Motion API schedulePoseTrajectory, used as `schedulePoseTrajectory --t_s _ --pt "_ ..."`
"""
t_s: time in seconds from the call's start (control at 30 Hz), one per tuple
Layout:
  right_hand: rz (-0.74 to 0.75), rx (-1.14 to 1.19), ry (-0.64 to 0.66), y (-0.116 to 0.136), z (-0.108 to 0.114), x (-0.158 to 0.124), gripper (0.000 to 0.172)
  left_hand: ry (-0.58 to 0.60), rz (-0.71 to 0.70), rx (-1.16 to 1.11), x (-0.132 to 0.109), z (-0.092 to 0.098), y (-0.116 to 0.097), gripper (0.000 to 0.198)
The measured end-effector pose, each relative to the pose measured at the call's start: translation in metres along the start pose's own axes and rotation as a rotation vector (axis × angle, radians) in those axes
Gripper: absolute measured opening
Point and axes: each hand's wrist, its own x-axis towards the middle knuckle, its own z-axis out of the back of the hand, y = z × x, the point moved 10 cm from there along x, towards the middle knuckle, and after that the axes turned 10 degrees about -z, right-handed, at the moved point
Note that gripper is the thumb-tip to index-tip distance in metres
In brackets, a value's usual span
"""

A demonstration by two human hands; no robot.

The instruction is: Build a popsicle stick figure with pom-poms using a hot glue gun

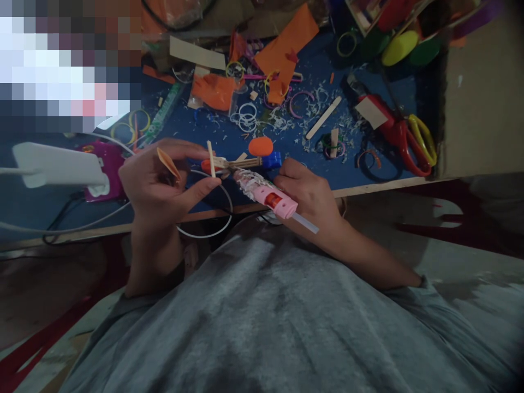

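My right hand (305, 185) is closed around a pink hot glue gun (282, 204), crusted with dried glue strands near the front. A translucent glue stick (306, 222) juts from its rear. Between the thumb and fingertips of my left hand (158, 185) is a short wooden stick (211, 159), standing roughly upright. An orange curled piece (168, 165) rises by the left hand's fingers. Close to the glue gun's tip are several thin wooden sticks (243, 162), with a blue cap (272, 159) at their right end. An orange oval piece (261, 146) appears just above them.
Glue shreds, rubber bands (246, 117) and orange scraps (215, 91) litter the blue tabletop. A craft stick (323, 117) lies farther right, near red-handled scissors (411, 147). A white charger (59, 166) plugs into a magenta socket box (108, 164) at left. Cardboard (483, 103) stands right.
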Motion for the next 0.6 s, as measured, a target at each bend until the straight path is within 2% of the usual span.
schedulePoseTrajectory --t_s 0.4,0.6 --pt "0.02 0.006 -0.042 0.0013 0.0032 -0.0007 0.031 0.011 -0.021 0.011 0.0002 -0.0002 -0.0023 0.041" --pt "-0.005 0.001 -0.149 -0.0032 0.0066 -0.0034 0.014 0.023 -0.036 -0.003 0.001 -0.001 -0.003 0.042"
